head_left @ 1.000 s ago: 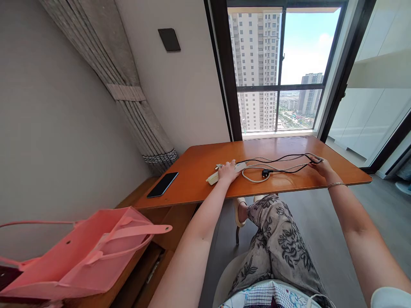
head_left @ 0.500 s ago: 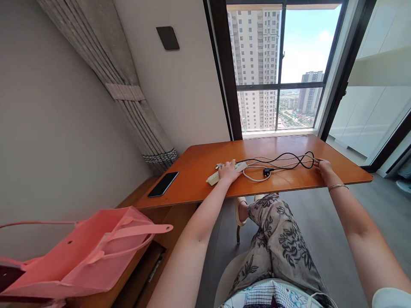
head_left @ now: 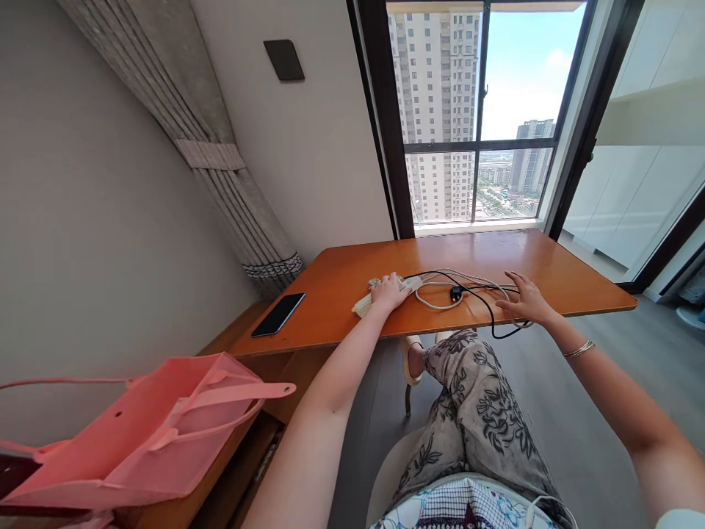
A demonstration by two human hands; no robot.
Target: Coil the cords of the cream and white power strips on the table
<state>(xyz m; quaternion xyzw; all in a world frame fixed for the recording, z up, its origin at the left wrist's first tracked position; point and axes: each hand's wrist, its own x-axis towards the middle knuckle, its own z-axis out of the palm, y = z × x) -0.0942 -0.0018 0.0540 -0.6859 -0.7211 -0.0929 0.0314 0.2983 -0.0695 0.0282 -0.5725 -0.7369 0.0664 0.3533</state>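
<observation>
A white power strip [head_left: 362, 306] lies on the orange-brown wooden table, and my left hand [head_left: 390, 292] is closed over its middle. A small metallic-looking item shows beside the strip, partly behind my fingers. To the right, a white cable [head_left: 435, 306] lies in loose loops with a black cable [head_left: 492, 316]. The black plug [head_left: 456, 294] of the black cable rests among them. My right hand [head_left: 526, 300] is over the cables' right end with its fingers spread. Both cables bend down past the table's front edge near that hand.
A dark phone [head_left: 278, 314] lies on the left part of the wooden table [head_left: 319, 279]. At lower left a pink bag [head_left: 181, 433] stands on a wooden cabinet. Behind the table is a window [head_left: 479, 110], with a grey curtain [head_left: 220, 162] to the left.
My right hand has moved left and its fingers have spread, letting go of the cable loop. The loop's right end has dropped over the front edge. My left hand stays on the power strip.
</observation>
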